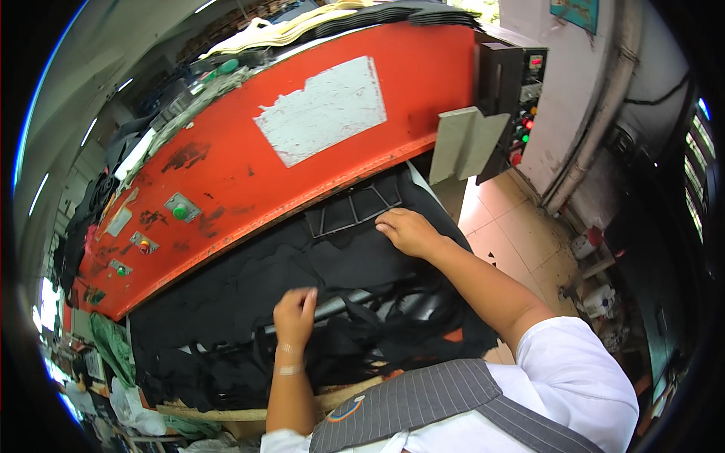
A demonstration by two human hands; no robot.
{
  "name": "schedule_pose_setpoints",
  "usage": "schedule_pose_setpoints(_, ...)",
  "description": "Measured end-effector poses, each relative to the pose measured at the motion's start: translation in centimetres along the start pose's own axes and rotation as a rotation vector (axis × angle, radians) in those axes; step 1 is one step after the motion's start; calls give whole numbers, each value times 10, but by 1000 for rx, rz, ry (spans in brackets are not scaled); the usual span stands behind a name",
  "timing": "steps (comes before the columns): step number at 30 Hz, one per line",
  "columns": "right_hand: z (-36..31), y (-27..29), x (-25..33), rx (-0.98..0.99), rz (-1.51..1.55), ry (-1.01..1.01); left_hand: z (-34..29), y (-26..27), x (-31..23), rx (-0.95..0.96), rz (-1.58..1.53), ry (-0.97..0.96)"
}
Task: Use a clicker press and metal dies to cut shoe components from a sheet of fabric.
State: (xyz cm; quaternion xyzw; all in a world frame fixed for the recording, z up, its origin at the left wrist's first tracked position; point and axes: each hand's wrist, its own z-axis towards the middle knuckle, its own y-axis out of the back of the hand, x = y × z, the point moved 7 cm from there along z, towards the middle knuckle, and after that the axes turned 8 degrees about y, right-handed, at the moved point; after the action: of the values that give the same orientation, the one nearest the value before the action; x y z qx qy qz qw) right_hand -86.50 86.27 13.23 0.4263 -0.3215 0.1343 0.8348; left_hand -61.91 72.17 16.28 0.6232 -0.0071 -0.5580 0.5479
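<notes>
At the left, a green cloth hangs near the orange machine beam. Before this beam, black fabric lies spread; a control box and tiled floor are at the right. The left hand is above the fabric, fingers loosely bent; I cannot tell if it holds something. The metal frame lies on the fabric, just left of the right hand, whose fingers curl together at the frame's edge; whether they grip, I cannot tell.

I can't tell whether the right hand touches the metal frame. The left hand is blurred, its fingertips unclear. The red press hides the far edge of the black fabric; that display's too tiny to read.
</notes>
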Motion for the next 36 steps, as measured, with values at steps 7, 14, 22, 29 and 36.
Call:
schedule_pose_setpoints(7,27,-79,-10,315,-370,130,82,-82,30,66,342,-198)
schedule_pose_setpoints(14,-12,-63,1,53,-345,156,67,-94,31,91,327,-158)
schedule_pose_setpoints(22,-13,-50,4,-206,-200,324,67,-96,45,99,253,-111)
schedule_pose_setpoints(29,-3,-44,-11,-17,-372,167,74,-94,38,78,156,-138)
schedule_pose_setpoints(36,-9,-62,-3,-29,-342,191,72,-94,48,-5,141,-172)
